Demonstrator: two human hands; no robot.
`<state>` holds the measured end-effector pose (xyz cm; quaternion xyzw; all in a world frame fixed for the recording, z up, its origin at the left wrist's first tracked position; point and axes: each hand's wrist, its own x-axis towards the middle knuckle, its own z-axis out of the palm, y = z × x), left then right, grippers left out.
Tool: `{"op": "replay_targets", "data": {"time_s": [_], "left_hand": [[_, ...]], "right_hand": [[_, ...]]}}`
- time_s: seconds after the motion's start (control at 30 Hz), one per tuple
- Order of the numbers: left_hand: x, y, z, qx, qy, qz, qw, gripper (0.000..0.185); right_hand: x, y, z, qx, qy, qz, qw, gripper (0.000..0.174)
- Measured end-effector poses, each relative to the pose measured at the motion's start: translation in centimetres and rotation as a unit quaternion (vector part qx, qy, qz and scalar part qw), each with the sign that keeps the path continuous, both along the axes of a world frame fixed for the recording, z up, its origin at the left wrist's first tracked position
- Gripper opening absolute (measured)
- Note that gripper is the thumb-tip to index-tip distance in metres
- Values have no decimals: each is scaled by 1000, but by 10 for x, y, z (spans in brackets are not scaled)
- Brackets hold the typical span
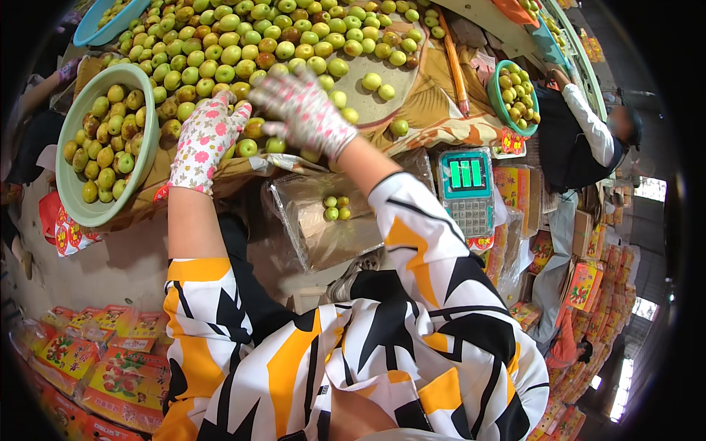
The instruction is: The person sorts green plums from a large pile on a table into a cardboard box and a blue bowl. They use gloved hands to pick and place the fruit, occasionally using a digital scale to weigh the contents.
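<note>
Green and brownish jujube fruits (231,54) lie heaped on a cloth-covered table in front of me. My left hand (208,135), in a white glove with a pink flower print, rests at the near edge of the heap, its fingertips among the fruits; whether it grips one is hidden. Blurred by motion, my right hand (306,107) in a matching glove is over the fruits just to the right, fingers spread. A pale green basin (150,160) of browner fruits stands left of my left hand. Below the table edge, a plastic-lined box (309,237) holds several fruits.
Right of the box is a digital scale display with keypad (468,193). A smaller green basin (492,102) of fruits and a folded orange umbrella (453,60) lie farther right. A blue basin (83,33) is at top left. Printed cartons (129,380) are stacked lower left. A person (579,132) is at the right.
</note>
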<state>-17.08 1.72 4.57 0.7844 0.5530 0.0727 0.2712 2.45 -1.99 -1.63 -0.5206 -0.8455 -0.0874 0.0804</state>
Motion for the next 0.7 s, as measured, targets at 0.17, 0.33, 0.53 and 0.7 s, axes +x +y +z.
{"op": "replay_targets", "data": {"time_s": [0.17, 0.33, 0.53, 0.7], "left_hand": [[-8, 0, 2, -3, -3, 8, 1000, 49], [-22, 1, 7, 14, 27, 40, 999, 46], [-24, 6, -5, 80, 44, 67, 994, 43], [-14, 5, -2, 61, 42, 78, 994, 45]], "right_hand": [[110, 7, -6, -38, 65, -315, 946, 59], [136, -8, -17, 3, 249, -349, 904, 52], [-23, -12, 0, 41, 171, -145, 974, 51], [-53, 27, -5, -12, 16, 56, 998, 50]]}}
